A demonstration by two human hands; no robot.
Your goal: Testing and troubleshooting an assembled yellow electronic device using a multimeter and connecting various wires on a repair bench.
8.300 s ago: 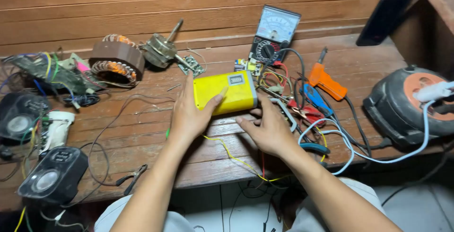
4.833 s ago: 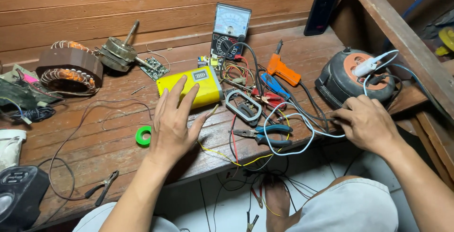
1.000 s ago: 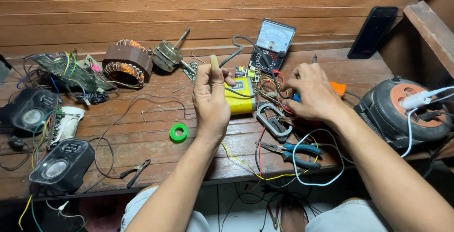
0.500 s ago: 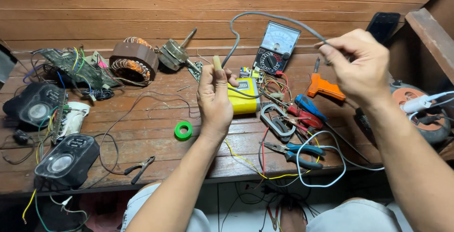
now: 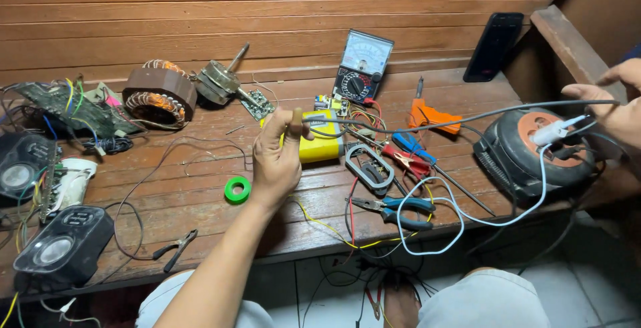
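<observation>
My left hand (image 5: 277, 157) is raised over the wooden bench (image 5: 200, 194) and grips a small brown plug (image 5: 296, 119) at the end of a grey cable (image 5: 467, 115). That cable runs taut to the right, where my right hand (image 5: 611, 101) pinches it above the round black and orange cable reel (image 5: 537, 151). Just behind my left hand lies a yellow box-shaped device (image 5: 320, 144) with loose wires around it. An analogue multimeter (image 5: 362, 66) leans against the wooden wall behind it.
On the bench lie a green tape roll (image 5: 237, 190), blue-handled pliers (image 5: 394, 208), an orange tool (image 5: 431, 115), a metal frame (image 5: 369, 166), a copper-wound stator (image 5: 159, 94), a circuit board (image 5: 60, 104), black speakers (image 5: 63, 244) and a black phone (image 5: 494, 46).
My right hand has drawn the grey cable out to the far right and lower, pulling it straight. My left hand still holds the plug end.
</observation>
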